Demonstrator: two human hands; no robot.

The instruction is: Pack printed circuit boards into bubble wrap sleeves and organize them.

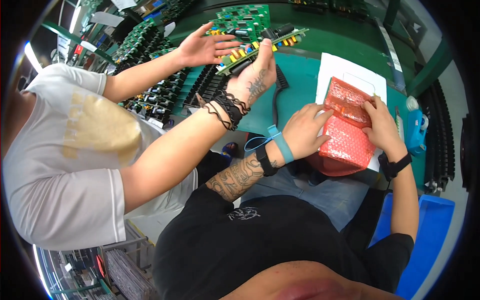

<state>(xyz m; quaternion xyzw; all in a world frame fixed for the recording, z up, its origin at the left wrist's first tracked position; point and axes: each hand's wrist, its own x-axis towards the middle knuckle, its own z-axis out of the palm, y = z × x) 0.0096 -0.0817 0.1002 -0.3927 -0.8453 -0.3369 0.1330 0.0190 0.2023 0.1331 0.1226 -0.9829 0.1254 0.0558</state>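
A red bubble-wrap bag (345, 142) lies in front of me at the table's near edge, its upper part folded over. Whatever is inside cannot be made out. My left hand (302, 132) holds the bag's left edge, fingers curved and thumb on the lower part. On the opposite edge my right hand (382, 125) grips the bag by the folded part, with fingertips and thumb on its surface. Under the bag is a white sheet (327, 70). A blue-green wrist strap (285, 145) circles my left wrist.
At left, a co-worker holds a green circuit board (262, 50) in one hand, the other hand open beside it. A black brush (277, 95) lies on the green table (300, 75). Racked boards (160, 90) stand far left; a blue tape dispenser (416, 132) and blue bin (435, 225) are right.
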